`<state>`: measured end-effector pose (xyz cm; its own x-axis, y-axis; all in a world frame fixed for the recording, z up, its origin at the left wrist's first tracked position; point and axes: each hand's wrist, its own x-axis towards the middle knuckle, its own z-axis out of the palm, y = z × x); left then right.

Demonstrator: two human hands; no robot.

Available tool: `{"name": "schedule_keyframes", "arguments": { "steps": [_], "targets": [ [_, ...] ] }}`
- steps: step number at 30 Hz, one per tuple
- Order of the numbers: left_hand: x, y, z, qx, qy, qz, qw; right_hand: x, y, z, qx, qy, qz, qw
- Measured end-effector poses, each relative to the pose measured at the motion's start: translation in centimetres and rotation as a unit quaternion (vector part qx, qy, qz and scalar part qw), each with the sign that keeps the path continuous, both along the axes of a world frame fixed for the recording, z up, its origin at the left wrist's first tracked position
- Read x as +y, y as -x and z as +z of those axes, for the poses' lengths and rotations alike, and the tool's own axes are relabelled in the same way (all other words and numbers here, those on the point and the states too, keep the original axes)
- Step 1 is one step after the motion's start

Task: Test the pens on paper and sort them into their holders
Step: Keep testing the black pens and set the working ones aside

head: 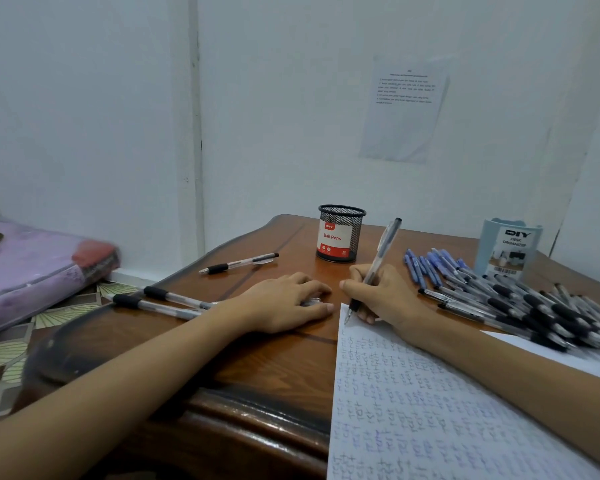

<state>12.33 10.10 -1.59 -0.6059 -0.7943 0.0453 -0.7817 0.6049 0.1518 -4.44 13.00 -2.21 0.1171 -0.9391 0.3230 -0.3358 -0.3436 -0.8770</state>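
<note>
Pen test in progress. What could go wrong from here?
1. The right hand writes with its pen at the paper's very corner; the tip may slip onto the table.
2. Two pens lie near the table's left edge and could roll off.
3. The right forearm could nudge the pen pile.

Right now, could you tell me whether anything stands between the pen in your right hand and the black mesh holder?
Nothing visible does: only bare table lies between the pen in the right hand and the mesh holder.
</note>
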Motion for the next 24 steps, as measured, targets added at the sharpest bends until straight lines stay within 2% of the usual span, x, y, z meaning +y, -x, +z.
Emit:
{"name": "schedule_keyframes", "arguments": {
  "steps": [11, 15, 18, 21, 24],
  "targets": [
    [-0.2, 0.1, 0.0, 0.0, 0.001, -0.001, 1.0, -0.4, 0.0, -0.2, 0.022, -0.006, -0.012, 1.0],
    [-0.2, -0.2, -0.1, 0.029, -0.002, -0.007, 1.0, -0.2, -0.1, -0.1, 0.031, 0.008, -0.02, 0.999],
    [0.0, -0.8, 0.4, 0.06, 0.02, -0.009, 0.998, 0.0, -0.1, 0.0, -0.006, 0.025, -0.053, 0.998],
    [0.7, -1.4, 1.3, 0.102, 0.062, -0.043, 0.992, 0.0, 0.2, 0.1, -0.097, 0.016, -0.058, 0.993],
    [2.7, -1.4, 1.9, 0.15, 0.063, -0.103, 0.981, -1.4, 0.9, -0.1, -0.076, 0.033, -0.114, 0.99]
  ]
}}
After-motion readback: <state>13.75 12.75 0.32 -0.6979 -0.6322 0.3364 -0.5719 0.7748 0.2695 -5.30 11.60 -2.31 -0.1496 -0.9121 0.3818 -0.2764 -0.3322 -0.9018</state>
